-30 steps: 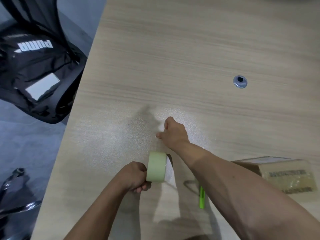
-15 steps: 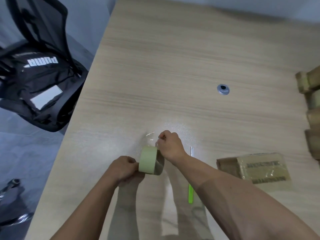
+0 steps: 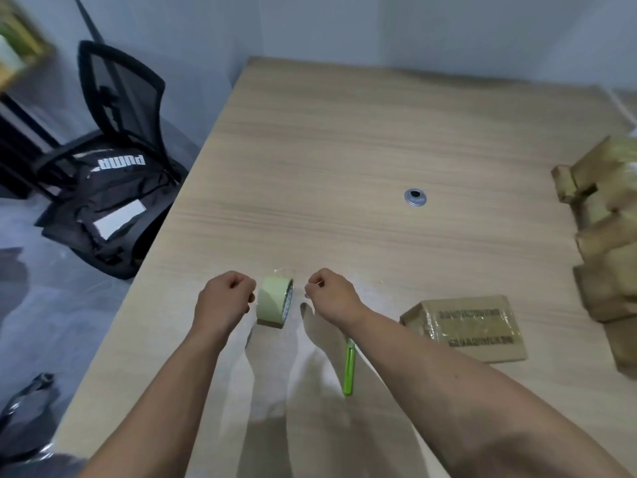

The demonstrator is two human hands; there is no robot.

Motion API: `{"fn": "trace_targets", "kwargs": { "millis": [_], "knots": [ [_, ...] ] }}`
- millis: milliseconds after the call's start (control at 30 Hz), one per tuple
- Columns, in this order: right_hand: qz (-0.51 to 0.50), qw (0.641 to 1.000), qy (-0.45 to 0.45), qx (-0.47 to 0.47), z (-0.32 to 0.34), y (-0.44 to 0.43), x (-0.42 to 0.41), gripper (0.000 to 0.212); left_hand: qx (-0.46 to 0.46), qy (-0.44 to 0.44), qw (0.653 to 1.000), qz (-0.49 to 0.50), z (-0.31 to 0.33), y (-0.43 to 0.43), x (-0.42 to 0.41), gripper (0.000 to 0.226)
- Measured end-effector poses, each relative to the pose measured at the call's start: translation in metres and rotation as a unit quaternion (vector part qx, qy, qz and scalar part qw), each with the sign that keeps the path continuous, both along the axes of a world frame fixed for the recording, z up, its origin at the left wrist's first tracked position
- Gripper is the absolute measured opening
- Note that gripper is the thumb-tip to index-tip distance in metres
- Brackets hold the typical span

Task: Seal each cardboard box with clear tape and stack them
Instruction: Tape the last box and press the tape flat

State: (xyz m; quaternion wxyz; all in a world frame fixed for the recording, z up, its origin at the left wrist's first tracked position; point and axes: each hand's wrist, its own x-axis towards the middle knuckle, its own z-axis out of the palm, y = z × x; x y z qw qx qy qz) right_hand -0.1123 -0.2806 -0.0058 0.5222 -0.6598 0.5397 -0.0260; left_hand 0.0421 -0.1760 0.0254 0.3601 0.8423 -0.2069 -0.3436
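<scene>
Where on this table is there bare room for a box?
Free: far half of the wooden table, beyond the round metal grommet, and left of it. Crowded: stacked cardboard boxes at right; pale tape roll, green cutter, taped cardboard box nearest.

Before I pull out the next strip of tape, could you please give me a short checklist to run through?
1. Tape roll at hand: ok, upright on edge between the left hand and right hand.
2. Left hand's grip on the roll: cannot tell; its curled fingers sit against the roll's side.
3. Free tape end in the right hand: cannot tell; the fingertips pinch, but clear tape barely shows.
4. Green cutter nearby: ok, on the table beneath the right forearm.
5. Box in front of you: not ok; it lies off to the right, its top already glossy with tape.
</scene>
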Motion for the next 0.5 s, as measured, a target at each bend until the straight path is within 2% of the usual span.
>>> {"fn": "trace_targets", "kwargs": {
  "millis": [167, 333, 500],
  "knots": [
    [0.004, 0.999, -0.047, 0.005, 0.029, -0.001, -0.033, 0.013, -0.054, 0.026, 0.998, 0.024, 0.016, -0.008, -0.053, 0.015],
    [0.001, 0.998, -0.063, -0.013, 0.051, -0.010, -0.073, 0.019, -0.059, 0.105, 0.992, 0.038, 0.019, -0.021, -0.106, 0.014],
    [0.008, 0.997, -0.076, -0.021, 0.066, -0.015, -0.108, 0.020, -0.053, 0.104, 0.993, 0.030, 0.018, -0.032, -0.145, 0.012]
  ]
}}
